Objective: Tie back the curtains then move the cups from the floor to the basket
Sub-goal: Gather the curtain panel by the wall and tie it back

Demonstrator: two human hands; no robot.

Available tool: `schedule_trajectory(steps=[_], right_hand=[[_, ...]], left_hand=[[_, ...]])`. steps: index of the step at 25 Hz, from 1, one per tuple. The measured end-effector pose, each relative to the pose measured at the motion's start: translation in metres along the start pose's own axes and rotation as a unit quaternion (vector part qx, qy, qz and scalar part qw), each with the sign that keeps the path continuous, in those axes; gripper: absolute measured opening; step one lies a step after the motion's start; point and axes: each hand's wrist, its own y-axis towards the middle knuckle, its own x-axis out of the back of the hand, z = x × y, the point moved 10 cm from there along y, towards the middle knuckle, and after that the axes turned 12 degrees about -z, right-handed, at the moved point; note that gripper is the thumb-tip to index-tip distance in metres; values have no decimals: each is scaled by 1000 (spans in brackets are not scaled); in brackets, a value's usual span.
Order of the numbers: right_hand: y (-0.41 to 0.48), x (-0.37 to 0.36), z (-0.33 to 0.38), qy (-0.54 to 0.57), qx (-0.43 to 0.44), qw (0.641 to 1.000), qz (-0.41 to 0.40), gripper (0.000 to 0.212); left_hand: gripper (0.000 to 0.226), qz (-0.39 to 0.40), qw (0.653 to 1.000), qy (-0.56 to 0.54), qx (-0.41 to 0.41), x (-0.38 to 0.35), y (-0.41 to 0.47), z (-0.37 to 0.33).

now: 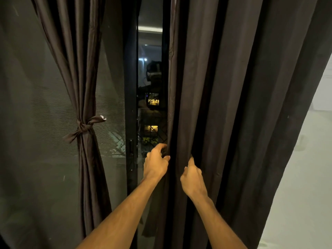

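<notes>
Right curtain (242, 105), untied: the dark panel hangs full length from top to bottom of view, its inner edge beside the strip of bare glass (150, 51). Both hands work at this edge, low on the panel. The left hand (156, 161) has its fingers curled round the hem itself; the right hand (193, 177), just beside it and slightly lower, pinches a fold of the cloth with the thumb pointing up. Neither hand holds a strap or tie, and none for this side can be made out. Left curtain (77, 69), finished: it is gathered into a narrow waist and bound by a knotted band (81, 127) of the same cloth, the two ends sticking out to either side, so that the mesh screen (27, 105) behind it is uncovered. Between the two curtains stands the black door frame (130, 87); a pale wall (305, 186) shows at the far right. As a judgement of progress, half of the first step appears done, the second curtain being only at the gathering stage. No cups, floor or basket fall within view, so that part of the task cannot be assessed and is presumably all to come.
</notes>
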Motion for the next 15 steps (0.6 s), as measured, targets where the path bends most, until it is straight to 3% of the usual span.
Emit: schedule_trajectory(steps=[6,11,13,15], right_hand=[[-10,-33,19,20,71,991,110,67],[-3,-33,18,50,92,988,114,69],[-1,-35,13,25,80,989,123,52],[-5,-40,11,-40,71,983,162,35]], left_hand=[[43,20,999,33,16,-15,-10,-13],[18,60,995,81,18,-28,-21,-22],[18,73,994,77,23,-30,-27,-30],[34,79,994,73,38,-33,-35,-36]])
